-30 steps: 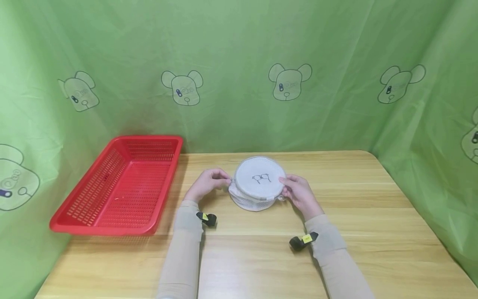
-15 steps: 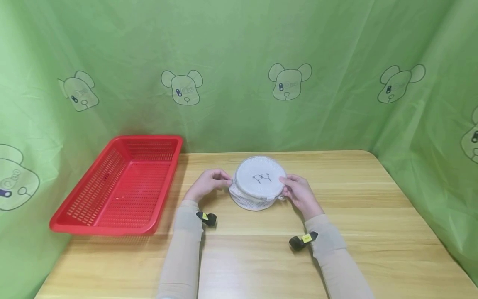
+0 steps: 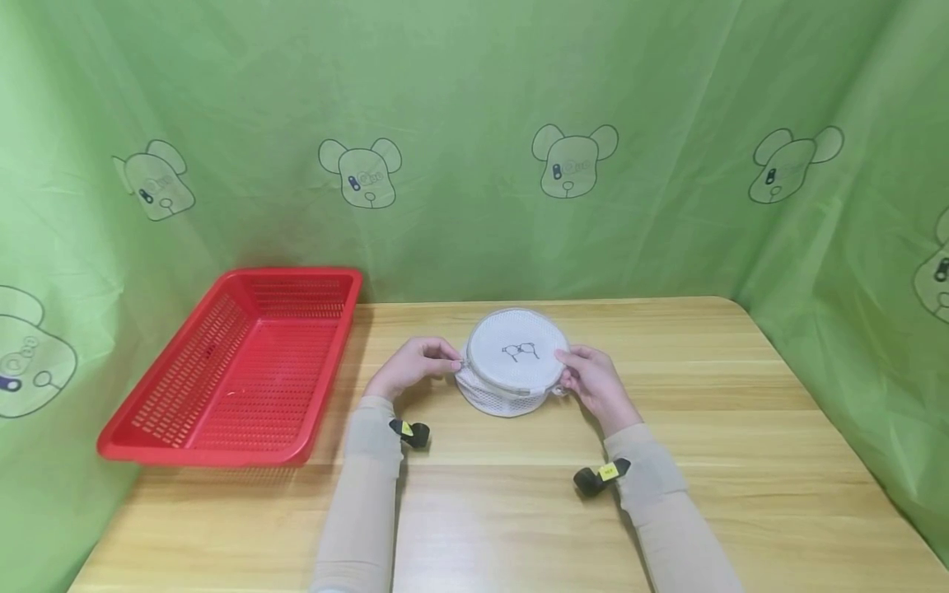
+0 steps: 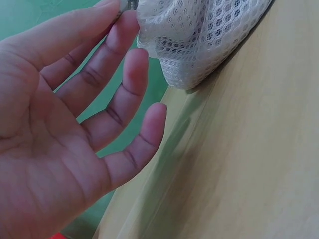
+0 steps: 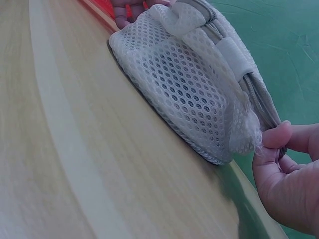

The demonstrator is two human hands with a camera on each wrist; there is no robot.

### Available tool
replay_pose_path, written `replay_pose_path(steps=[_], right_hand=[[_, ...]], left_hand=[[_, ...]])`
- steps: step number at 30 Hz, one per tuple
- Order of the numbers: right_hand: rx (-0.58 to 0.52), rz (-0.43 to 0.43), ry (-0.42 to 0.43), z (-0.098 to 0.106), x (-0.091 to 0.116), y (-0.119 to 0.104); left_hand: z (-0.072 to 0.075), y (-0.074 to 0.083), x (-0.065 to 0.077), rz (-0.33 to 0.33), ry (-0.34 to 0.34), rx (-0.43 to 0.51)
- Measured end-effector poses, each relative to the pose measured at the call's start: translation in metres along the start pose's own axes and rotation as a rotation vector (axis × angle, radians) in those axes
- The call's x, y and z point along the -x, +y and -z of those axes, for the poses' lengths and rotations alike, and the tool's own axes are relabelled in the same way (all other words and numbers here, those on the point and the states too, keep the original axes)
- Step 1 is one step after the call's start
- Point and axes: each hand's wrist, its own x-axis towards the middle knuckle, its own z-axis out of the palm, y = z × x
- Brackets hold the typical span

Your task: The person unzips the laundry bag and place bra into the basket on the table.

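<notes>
A round white mesh laundry bag (image 3: 498, 403) stands on the table, its flat lid (image 3: 511, 338) printed with a small line drawing. Around the lid runs a grey zipper (image 5: 256, 92), partly covered by a white fabric tab (image 5: 234, 57). At the bag's left side my left hand (image 3: 417, 364) pinches a small grey zipper pull (image 4: 124, 6) between thumb and forefinger, the other fingers spread loosely. On the opposite side my right hand (image 3: 593, 380) pinches the lid's edge, thumb on top. The mesh wall sags in folds below the lid.
A red plastic basket (image 3: 337, 366) with slotted walls sits to the left on the wooden table (image 3: 741, 461). Green curtain (image 3: 474, 231) printed with bear heads encloses the back and both sides. Black wrist cameras (image 3: 591, 482) are strapped to both sleeves.
My left fingertips have slid very slightly along the bag's left rim toward the near side. The right hand keeps its hold, and the bag stays in almost the same spot.
</notes>
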Motion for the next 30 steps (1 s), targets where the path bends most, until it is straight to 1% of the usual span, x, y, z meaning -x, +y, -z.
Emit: replay_pose_path(steps=[3,11,18,25,30], right_hand=[[0.005,0.0,-0.001,-0.0001,0.0007,-0.0001],[0.021,-0.008,0.003,0.0003,0.0005,0.0006],[0.022,-0.018,0.0,0.0007,0.0015,-0.0005],[0.077,0.0,0.02,-0.0003,0.0016,-0.0016],[0.105,0.013,0.017,0.0002,-0.0002,-0.001]], left_hand=[[-0.0002,0.0015,0.001,0.009,-0.004,0.017],[0.0006,0.0009,0.0016,-0.001,-0.032,0.005],[0.0014,0.0005,0.0014,-0.003,-0.04,-0.006],[0.0016,0.0008,0.0012,0.007,-0.026,0.01],[0.0016,0.0006,0.0013,0.019,-0.011,0.031]])
